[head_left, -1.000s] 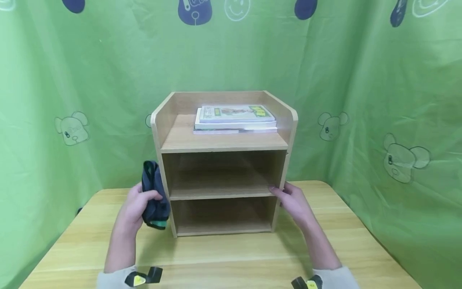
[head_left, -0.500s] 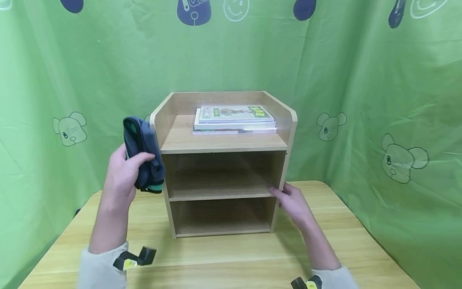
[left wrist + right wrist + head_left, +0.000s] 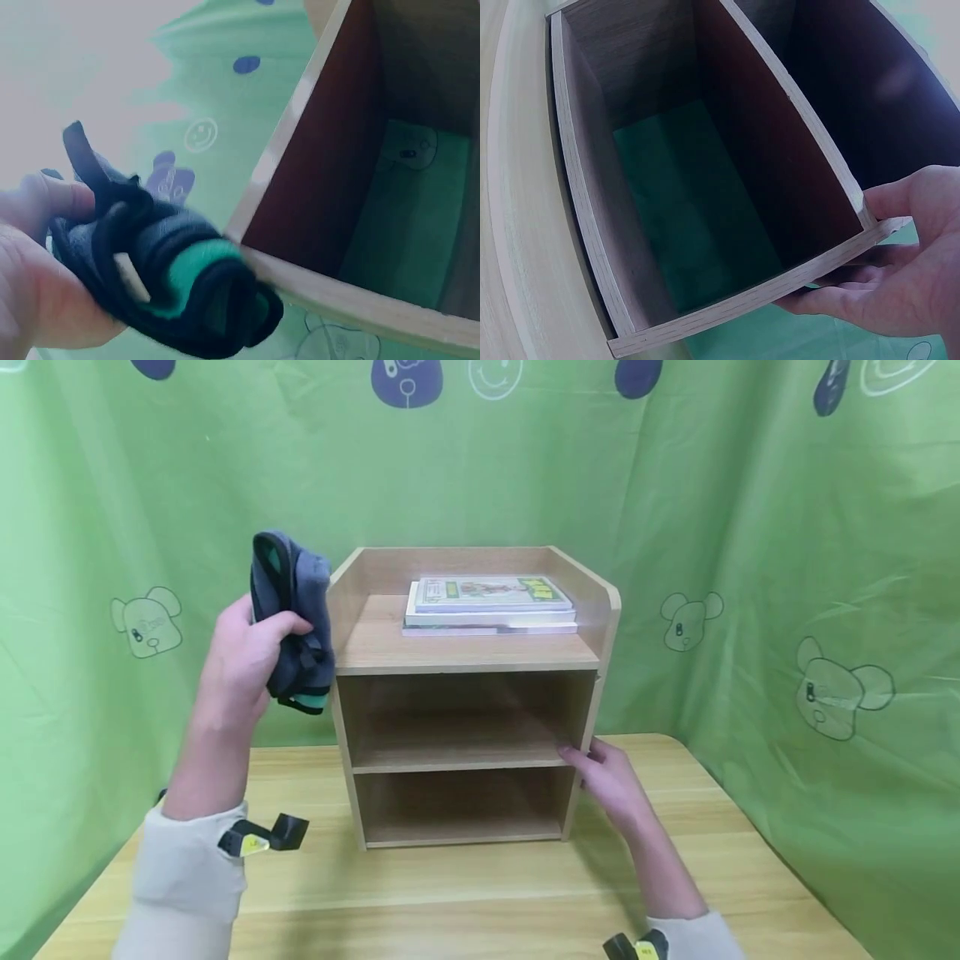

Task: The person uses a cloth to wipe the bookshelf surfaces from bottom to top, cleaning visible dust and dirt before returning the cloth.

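In the head view my left hand [image 3: 243, 652] is raised at the left of a small wooden shelf unit [image 3: 465, 668]. It grips a folded dark blue cloth [image 3: 303, 602] with black edging and a green inner side. The left wrist view shows that cloth [image 3: 180, 262] with a strap and a small pale tag, close to the shelf's side edge; whether they touch I cannot tell. My right hand [image 3: 607, 777] holds the shelf's right side panel, thumb at the middle board's front edge. In the right wrist view the fingers [image 3: 832, 300] lie along the panel's outer face.
Several books [image 3: 491, 606] lie stacked on the shelf's top board. The unit stands on a light wooden table [image 3: 450, 902]. Green printed curtains [image 3: 480, 477] hang behind it and at both sides.
My left hand has lifted the folded cloth from beside the lower shelf, upward and slightly left, to the height of the top board. The right hand stays where it was.
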Demonstrator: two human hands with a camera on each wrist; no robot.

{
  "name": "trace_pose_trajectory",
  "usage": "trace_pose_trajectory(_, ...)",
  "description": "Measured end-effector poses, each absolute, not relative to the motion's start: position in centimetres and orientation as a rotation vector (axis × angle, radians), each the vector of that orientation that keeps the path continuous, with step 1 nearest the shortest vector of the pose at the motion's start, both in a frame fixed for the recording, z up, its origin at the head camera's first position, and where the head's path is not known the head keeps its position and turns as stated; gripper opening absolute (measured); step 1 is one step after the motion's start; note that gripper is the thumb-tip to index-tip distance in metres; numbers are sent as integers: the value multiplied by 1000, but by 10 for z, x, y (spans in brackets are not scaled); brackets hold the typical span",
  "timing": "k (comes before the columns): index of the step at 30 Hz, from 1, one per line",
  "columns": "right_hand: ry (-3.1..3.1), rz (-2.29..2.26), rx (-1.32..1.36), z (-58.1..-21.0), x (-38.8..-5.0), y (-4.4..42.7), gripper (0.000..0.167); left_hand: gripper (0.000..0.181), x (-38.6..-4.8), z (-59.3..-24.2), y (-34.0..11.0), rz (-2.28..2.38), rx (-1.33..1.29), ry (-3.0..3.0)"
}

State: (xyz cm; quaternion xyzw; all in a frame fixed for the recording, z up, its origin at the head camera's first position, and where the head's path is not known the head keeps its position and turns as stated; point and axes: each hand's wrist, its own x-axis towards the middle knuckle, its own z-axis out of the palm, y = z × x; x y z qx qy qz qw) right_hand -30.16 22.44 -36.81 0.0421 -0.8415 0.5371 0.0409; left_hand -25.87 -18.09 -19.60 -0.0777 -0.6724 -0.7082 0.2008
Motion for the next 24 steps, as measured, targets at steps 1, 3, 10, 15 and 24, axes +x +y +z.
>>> trace_pose_trajectory(1, -2575, 1648, 130, -368, -302, 224, 61, 22, -260, -197, -184, -2016, -247, -1861)
trace_pose_trajectory(3, -2576, 1651, 134, -369, -302, 224, 61, 21, -261, -200, -189, -2066, -290, -1850)
trace_pose_trajectory(10, -2557, 1675, 150, -369, -302, 224, 60, 22, -264, -212, -198, -2071, -337, -1957)
trace_pose_trajectory(15, -2558, 1688, 144, -368, -301, 223, 62, 23, -266, -229, -202, -2035, -304, -2083)
trace_pose_trajectory(24, -2553, 1696, 144, -368, -301, 223, 61, 23, -272, -268, -205, -2105, -257, -2182)
